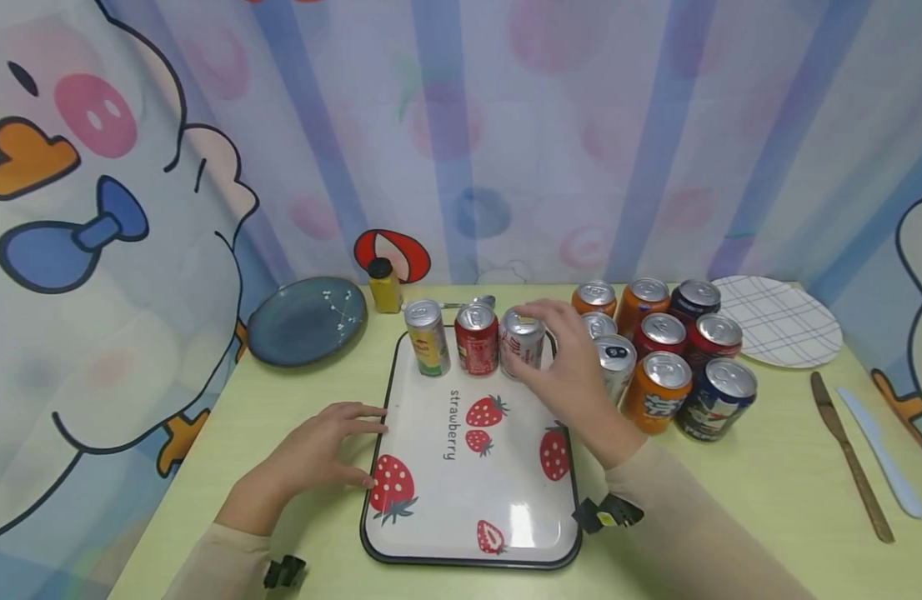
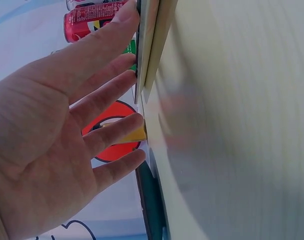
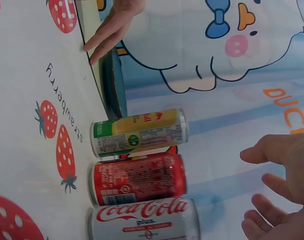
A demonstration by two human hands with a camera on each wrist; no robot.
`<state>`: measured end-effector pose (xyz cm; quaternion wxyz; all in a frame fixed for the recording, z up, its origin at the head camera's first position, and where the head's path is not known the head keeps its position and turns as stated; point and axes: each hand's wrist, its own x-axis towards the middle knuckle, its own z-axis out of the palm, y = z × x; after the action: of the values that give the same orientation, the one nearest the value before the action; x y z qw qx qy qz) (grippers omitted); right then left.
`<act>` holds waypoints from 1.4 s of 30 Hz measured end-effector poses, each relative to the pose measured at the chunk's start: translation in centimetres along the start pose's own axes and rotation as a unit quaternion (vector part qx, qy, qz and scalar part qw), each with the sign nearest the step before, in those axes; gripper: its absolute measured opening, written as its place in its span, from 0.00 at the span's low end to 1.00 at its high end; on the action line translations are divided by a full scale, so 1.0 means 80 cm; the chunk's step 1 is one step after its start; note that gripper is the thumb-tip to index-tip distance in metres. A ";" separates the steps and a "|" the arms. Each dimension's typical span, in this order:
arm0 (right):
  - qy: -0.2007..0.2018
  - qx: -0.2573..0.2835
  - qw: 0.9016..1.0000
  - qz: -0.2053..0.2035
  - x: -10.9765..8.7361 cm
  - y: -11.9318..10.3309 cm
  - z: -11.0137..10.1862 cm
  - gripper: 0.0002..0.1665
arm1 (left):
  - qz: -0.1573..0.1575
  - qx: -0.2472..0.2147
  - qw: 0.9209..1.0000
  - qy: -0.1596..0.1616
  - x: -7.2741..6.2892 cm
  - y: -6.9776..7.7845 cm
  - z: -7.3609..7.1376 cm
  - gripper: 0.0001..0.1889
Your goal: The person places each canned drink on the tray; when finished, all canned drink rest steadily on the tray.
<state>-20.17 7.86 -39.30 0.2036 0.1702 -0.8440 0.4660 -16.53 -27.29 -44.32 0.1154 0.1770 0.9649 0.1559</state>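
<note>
A white strawberry-print tray (image 1: pixel 423 529) lies on the table with three cans in a row along its far end. From left to right these are a yellow-and-silver can (image 1: pixel 428 340), a red can (image 1: pixel 477 342) and a white Coca-Cola plus can (image 1: pixel 521 350). My right hand (image 1: pixel 577 379) is by the white can, thumb and fingers spread; the right wrist view shows a gap between the fingers and the can's top. At the tray's left edge is my left hand (image 1: pixel 311 454), fingers extended and fingertips at the rim.
Right of the tray stand several cans, including an orange can (image 1: pixel 657 392) and a dark blue can (image 1: pixel 717 400). Beyond them lies a checked plate (image 1: pixel 784 321), with a brown knife (image 1: pixel 851 454) and white knife (image 1: pixel 881 454) nearer. A dark plate (image 1: pixel 307 321) and yellow bottle (image 1: pixel 386 290) sit back left.
</note>
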 end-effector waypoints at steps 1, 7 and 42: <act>-0.003 0.001 1.000 -0.012 -0.002 -0.002 -0.006 0.33 | 0.000 -0.001 1.000 -0.001 0.000 0.000 0.000 0.37; -0.001 -0.027 0.998 -0.057 -0.015 -0.005 -0.042 0.32 | -0.004 -0.009 1.000 -0.005 -0.001 0.001 -0.002 0.37; -0.090 -0.097 0.990 0.049 -0.026 0.073 -0.127 0.34 | -0.005 0.001 1.000 -0.005 -0.001 0.004 -0.003 0.38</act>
<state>-19.30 19.75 -39.61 0.1189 0.1498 -0.9073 0.3745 -16.43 -27.08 -44.00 0.1212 0.1729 0.9653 0.1535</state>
